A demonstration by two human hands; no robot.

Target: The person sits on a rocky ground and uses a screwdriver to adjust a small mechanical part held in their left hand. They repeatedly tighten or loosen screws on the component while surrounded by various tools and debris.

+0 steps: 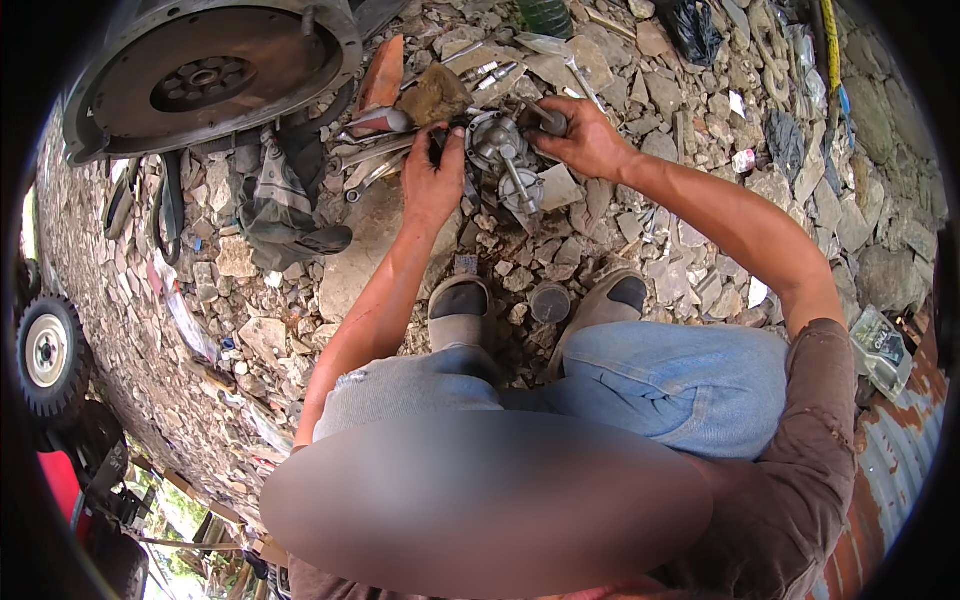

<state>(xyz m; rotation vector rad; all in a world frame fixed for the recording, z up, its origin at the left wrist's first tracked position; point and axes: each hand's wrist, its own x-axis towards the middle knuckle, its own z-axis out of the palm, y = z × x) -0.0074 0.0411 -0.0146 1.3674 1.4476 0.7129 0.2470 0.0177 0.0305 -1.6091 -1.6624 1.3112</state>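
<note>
A silvery cast metal housing [500, 145] with round chambers, like a small pump or carburetor, sits on the stones between my hands. My left hand [435, 185] is at its left side, thumb and fingers curled together; what they hold, if anything, is hidden. On the other side, my right hand [585, 140] grips a short grey metal rod with a thick round end [550, 121], held over the housing's right edge. A second round metal part [521, 190] lies just below the housing, toward my feet. Left of my left hand are wrenches [375, 175] on the ground.
A large round flywheel [205, 85] on an engine stands at the upper left, with a dark cloth [285, 200] below it. Spark plugs [490, 73] and a brown rock [436, 93] lie beyond the housing. A small wheel [48, 355] is at far left; rusty corrugated sheet [895, 470] lies right.
</note>
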